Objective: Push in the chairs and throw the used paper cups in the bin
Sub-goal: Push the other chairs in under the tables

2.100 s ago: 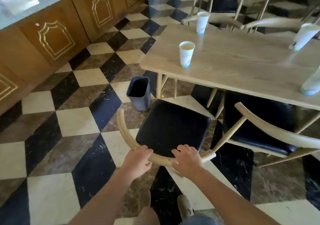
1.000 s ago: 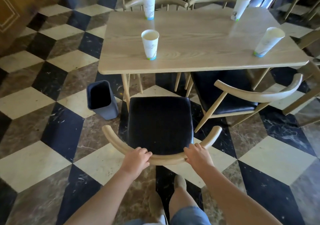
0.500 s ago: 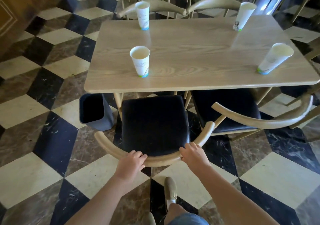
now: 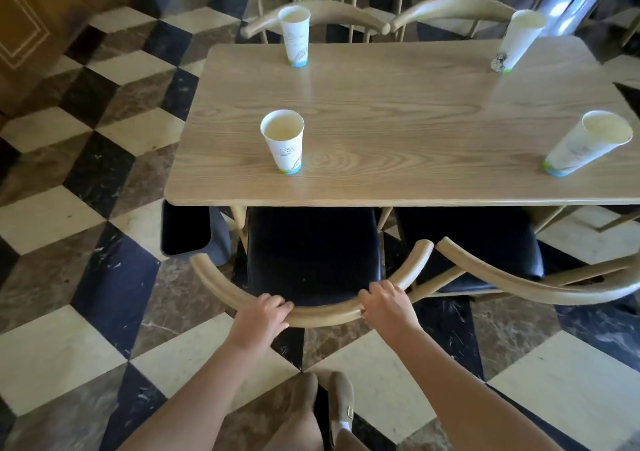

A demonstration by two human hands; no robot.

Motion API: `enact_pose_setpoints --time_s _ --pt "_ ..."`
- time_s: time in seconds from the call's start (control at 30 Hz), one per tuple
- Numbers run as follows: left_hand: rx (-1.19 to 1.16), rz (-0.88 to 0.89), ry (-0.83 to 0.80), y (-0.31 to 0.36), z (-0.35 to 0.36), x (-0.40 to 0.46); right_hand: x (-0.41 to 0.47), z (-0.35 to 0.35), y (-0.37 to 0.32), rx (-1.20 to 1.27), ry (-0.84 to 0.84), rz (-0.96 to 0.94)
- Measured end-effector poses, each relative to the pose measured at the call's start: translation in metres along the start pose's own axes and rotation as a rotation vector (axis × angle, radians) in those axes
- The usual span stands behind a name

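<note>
Wooden backrest: your left hand (image 4: 261,315) and right hand (image 4: 387,303) both clamp the curved pale rail of the near chair (image 4: 311,253), fingers curled over its top edge, left of centre and right of centre.
Near chair: black padded seat, its front part already under the table (image 4: 398,111), the backrest arc outside the table's near edge.
Second chair: the neighbouring chair (image 4: 485,253) stands just right of the one you hold, black seat partly under the table, its backrest angled; the two armrest tips nearly meet.
Bin: a dark grey bin (image 4: 188,230) sits on the floor at the table's near left corner, half hidden beneath it, just left of your chair.
Cups: four white paper cups with blue-green bases stand upright on the table. Near left cup (image 4: 284,142) is close to the near edge, right above your chair; far left cup (image 4: 295,36), far right cup (image 4: 517,40) and near right cup (image 4: 585,144) sit towards the other corners.
Far side: two more wooden chairs (image 4: 381,17) are tucked against the table's far edge.
Floor: chequered marble tiles (image 4: 69,346); your shoes (image 4: 325,402) stand behind the chair.
</note>
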State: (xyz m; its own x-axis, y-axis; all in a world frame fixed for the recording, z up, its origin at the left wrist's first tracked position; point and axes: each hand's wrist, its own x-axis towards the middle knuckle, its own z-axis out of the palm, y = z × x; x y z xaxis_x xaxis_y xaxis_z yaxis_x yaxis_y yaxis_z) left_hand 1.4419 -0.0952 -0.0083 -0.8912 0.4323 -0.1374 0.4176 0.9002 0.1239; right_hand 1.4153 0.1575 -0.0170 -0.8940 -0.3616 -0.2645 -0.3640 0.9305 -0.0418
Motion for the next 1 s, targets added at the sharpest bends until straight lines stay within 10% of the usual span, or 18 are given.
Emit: enact_pose_setpoints --time_s 1.0 --pt "-0.020 -0.045 -0.166 -0.015 -0.047 0.048 0.013 -0.042 -0.016 0.044 -0.014 0.075"
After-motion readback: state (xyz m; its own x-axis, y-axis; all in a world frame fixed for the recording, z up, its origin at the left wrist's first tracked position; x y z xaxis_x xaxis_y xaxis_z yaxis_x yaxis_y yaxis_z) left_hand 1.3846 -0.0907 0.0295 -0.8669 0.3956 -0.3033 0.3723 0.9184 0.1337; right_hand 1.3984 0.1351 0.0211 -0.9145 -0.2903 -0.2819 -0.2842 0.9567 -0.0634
